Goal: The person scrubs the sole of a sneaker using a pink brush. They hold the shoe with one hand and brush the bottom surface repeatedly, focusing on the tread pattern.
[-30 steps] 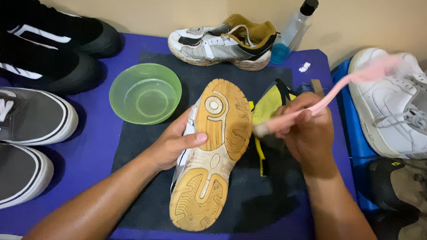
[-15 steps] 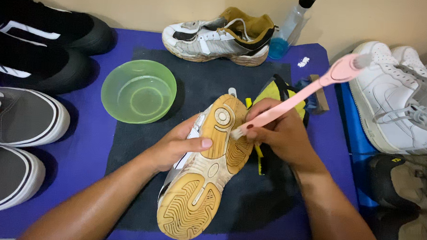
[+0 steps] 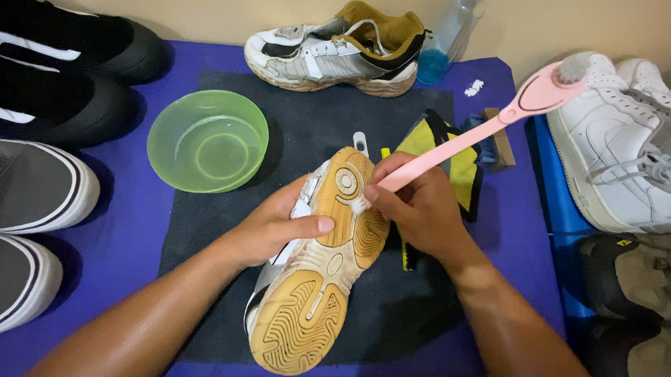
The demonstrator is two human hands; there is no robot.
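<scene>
Sneaker sole-up mid-bench on the dark mat, left hand clamped on its side, right hand gripping pink brush w/ bristles on the sole. Risk: hard scrub could twist the shoe loose; long handle swings near the white shoe at the right edge.

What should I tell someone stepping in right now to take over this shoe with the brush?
Left hand: steadies the upturned shoe, thumb across its tan sole.
Right hand: grips the pink brush, bristles on the sole near the heel.
Nearby: green bowl to the left on the dark mat; yellow cloth behind the right hand; matching shoe upright at the back, beside a spray bottle.
Done: cannot tell how much of the sole is scrubbed.
Left: likely the forefoot tread.
</scene>
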